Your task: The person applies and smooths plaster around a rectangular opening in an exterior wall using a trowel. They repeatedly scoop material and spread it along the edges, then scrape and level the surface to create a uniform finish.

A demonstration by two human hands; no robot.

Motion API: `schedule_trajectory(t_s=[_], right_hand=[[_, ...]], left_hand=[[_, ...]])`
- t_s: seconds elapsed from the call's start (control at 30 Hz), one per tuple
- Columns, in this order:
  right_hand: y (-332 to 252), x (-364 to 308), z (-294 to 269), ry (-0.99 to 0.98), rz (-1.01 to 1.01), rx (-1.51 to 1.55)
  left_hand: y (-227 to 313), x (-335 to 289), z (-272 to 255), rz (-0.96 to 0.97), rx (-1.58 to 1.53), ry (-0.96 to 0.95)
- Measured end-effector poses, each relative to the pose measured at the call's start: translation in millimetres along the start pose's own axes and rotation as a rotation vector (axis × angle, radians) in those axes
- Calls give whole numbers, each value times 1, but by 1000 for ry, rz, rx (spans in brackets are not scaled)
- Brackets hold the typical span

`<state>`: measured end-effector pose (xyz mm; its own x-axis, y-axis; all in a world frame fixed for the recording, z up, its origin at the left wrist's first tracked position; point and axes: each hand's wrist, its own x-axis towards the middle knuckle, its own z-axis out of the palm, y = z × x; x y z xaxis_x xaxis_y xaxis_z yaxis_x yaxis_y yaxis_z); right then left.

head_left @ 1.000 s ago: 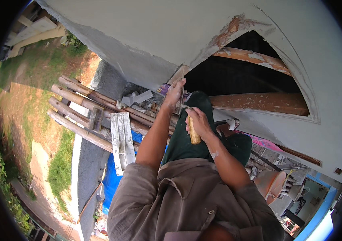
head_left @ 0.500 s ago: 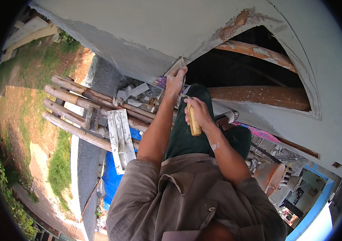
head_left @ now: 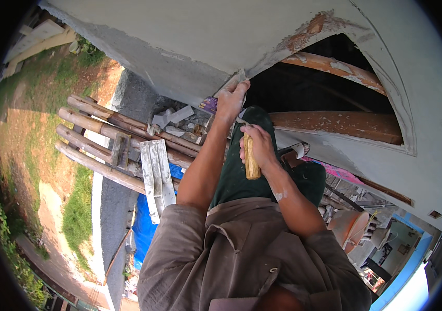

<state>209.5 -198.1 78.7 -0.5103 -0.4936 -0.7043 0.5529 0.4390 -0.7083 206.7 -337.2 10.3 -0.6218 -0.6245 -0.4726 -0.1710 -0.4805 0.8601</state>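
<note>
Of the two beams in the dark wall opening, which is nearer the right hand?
The lower, darker brown beam is nearer the right hand; the upper, lighter beam bears pale patches and lies farther off.

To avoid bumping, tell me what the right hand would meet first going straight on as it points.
Probably the left hand, ahead of the right hand and its wooden tool handle; depth is unclear.

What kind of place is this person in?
It looks like a building or repair site, maybe outdoors. You can tell from the big pale-grey plastered wall with rough, unfinished patches, the long, round brown wooden poles, and the broken grey chunks of rubble.
</note>
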Motion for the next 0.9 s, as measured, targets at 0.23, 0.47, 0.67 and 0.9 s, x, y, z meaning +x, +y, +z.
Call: schedule_trajectory(t_s=[0.23, 0.47, 0.67, 0.9], right_hand=[[-12, -17, 3, 15, -7, -4], [-28, -39, 7, 25, -10, -20], [-39, -52, 8, 37, -26, -14], [-53, -68, 11, 56, -54, -52]], left_hand=[[23, -17, 3, 13, -4, 8], [29, -23, 11, 77, -59, 80], [57, -40, 13, 85, -112, 24], [81, -56, 16, 100, -133, -10]])
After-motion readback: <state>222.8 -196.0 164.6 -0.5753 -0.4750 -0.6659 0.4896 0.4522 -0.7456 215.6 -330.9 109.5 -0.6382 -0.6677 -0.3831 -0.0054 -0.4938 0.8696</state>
